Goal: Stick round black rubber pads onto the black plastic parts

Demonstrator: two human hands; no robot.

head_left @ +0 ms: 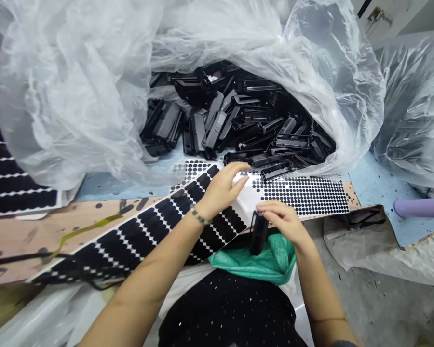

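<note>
Black plastic piece (258,234) hangs nearly upright from the right hand (284,221) of a person at a crowded worktop (14,241), its upper end pinched between closed fingers, its lower end over a green sack (275,264). The left hand (222,190), farther off, is up and to the left of the piece, thumb and forefinger parted and gripping nothing visible; whether it touches the black sticker sheet (141,232) beneath is unclear. Similar parts (215,127) lie heaped beyond both hands.
</note>
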